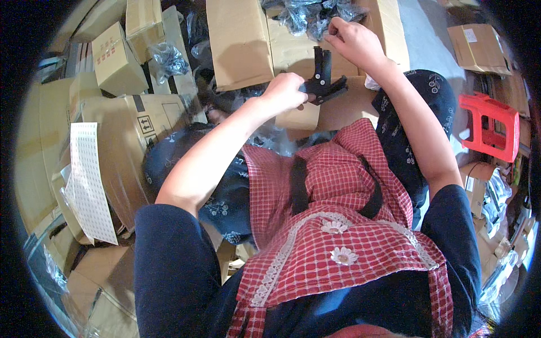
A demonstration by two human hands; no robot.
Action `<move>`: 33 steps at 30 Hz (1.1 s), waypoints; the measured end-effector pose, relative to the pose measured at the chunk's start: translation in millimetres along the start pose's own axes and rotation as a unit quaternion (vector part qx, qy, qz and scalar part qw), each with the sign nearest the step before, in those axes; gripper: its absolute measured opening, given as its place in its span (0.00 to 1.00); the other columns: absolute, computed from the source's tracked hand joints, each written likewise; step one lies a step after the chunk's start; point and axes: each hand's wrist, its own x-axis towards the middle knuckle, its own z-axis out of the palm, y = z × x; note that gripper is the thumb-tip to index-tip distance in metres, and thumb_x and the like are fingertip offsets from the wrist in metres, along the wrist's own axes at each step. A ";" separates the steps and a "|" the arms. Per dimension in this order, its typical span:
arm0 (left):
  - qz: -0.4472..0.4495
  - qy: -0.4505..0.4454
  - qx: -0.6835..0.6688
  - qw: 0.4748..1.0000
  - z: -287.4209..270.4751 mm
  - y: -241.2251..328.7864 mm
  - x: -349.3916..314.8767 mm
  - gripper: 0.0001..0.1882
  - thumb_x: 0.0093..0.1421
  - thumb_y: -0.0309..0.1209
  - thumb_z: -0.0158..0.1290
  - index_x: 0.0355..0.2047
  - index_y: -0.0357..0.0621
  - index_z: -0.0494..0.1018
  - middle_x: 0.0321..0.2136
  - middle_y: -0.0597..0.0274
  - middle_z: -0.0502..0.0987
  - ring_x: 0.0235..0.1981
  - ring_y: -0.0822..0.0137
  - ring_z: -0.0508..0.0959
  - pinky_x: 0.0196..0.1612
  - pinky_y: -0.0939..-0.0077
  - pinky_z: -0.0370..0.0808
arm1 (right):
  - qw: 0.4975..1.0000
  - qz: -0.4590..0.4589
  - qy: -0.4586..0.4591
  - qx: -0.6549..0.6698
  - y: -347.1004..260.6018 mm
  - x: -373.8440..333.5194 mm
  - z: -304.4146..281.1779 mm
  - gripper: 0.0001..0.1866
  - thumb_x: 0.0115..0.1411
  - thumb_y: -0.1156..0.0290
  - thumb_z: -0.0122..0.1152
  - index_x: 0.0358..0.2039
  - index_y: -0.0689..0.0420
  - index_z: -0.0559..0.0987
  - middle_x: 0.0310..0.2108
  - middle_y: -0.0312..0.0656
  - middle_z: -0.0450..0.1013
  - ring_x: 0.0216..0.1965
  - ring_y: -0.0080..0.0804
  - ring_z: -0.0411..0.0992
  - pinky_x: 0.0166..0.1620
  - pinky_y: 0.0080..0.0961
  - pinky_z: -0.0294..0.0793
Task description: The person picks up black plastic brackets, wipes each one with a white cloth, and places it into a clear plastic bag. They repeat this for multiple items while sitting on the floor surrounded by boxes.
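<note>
My left hand is closed on the near end of a black bracket-like part. Two narrow bars of the part point away from me, a shorter arm sticks out to the right, and round silver fasteners show on it. Farther off and to the right, my right hand has its fingertips pressed together; whatever is between them is too small to make out. Just beyond those fingertips lie clear plastic bags with dark contents, in the open cardboard box in front of me.
A large carton stands at my left, with a white label sheet against it. Smaller cartons are stacked at the far left. On the right are a red plastic stool, a closed carton and bagged items.
</note>
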 end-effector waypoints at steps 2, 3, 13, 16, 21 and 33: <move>0.012 0.031 -0.178 0.983 4.9 -5.8 1.0 0.07 0.59 0.27 0.57 0.33 0.33 0.78 0.29 0.54 0.81 0.27 0.62 0.82 0.30 0.71 0.81 | 0.997 0.005 0.016 0.070 11.6 -0.4 -2.2 0.28 0.62 0.43 0.51 0.43 0.58 0.76 0.35 0.57 0.77 0.41 0.51 0.77 0.45 0.44 0.74; 0.005 0.035 -0.247 0.968 10.6 -3.0 2.4 0.08 0.59 0.28 0.57 0.35 0.34 0.77 0.30 0.55 0.80 0.27 0.64 0.82 0.31 0.72 0.80 | 0.995 0.028 -0.011 0.097 19.4 -6.3 -4.2 0.29 0.61 0.42 0.51 0.43 0.58 0.76 0.35 0.57 0.77 0.41 0.50 0.77 0.44 0.43 0.74; 0.067 0.128 -0.442 0.885 4.3 30.6 -12.6 0.15 0.60 0.35 0.59 0.42 0.38 0.74 0.36 0.59 0.79 0.28 0.66 0.81 0.34 0.74 0.78 | 0.802 0.204 -0.196 0.526 -16.6 -25.0 -21.1 0.42 0.58 0.44 0.60 0.66 0.50 0.56 0.57 0.50 0.63 0.55 0.39 0.66 0.53 0.42 0.70; 0.076 0.109 -0.363 0.922 4.6 23.3 -11.8 0.17 0.62 0.39 0.56 0.43 0.38 0.73 0.33 0.61 0.79 0.28 0.67 0.81 0.33 0.74 0.78 | 0.797 0.208 -0.183 0.536 -15.7 -24.8 -9.3 0.35 0.60 0.50 0.61 0.63 0.50 0.61 0.49 0.45 0.67 0.44 0.32 0.70 0.42 0.32 0.74; 0.081 0.122 -0.205 0.968 3.4 34.4 -15.0 0.19 0.64 0.40 0.53 0.40 0.33 0.70 0.26 0.55 0.79 0.24 0.66 0.82 0.30 0.73 0.78 | 0.871 0.112 -0.163 0.450 -4.3 -26.0 -7.4 0.30 0.61 0.54 0.60 0.59 0.55 0.65 0.36 0.40 0.71 0.36 0.24 0.69 0.36 0.24 0.72; 0.065 0.076 0.205 0.974 16.1 47.1 -30.3 0.32 0.63 0.53 0.48 0.35 0.26 0.69 0.27 0.35 0.78 0.31 0.41 0.80 0.37 0.51 0.76 | 0.943 0.001 -0.085 0.323 -29.5 -40.8 8.2 0.43 0.50 0.46 0.70 0.57 0.61 0.64 0.44 0.54 0.74 0.47 0.40 0.74 0.50 0.33 0.72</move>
